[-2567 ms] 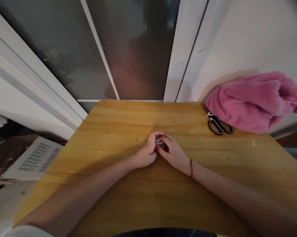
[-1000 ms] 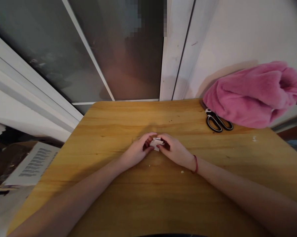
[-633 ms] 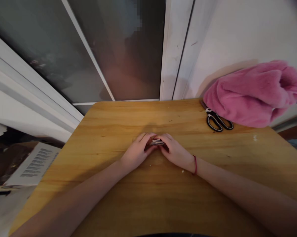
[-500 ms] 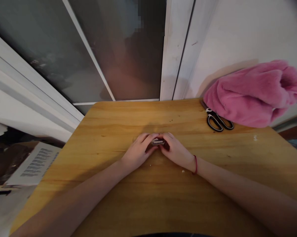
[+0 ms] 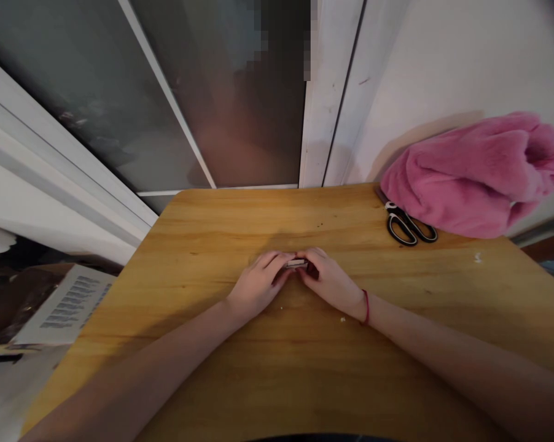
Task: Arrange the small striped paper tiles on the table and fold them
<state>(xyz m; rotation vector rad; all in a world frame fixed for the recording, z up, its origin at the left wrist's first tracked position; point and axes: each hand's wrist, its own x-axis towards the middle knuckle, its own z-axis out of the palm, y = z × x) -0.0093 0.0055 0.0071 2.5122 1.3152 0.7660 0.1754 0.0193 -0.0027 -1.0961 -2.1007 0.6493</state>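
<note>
Wooden counter (image 5: 277, 374), scissors (image 5: 409, 224) at two o'clock: my left hand (image 5: 258, 279) and right hand (image 5: 330, 279) pinch a pale piece (image 5: 296, 263), a holding step, I judge; next calls for even pressure.

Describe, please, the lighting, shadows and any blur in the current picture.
Head view: dim light, soft shadows on the table beside the left arm; head view: the pale item between left hand and right hand shows little detail; head view: blocky pixels cover part of the glass panel.
</note>
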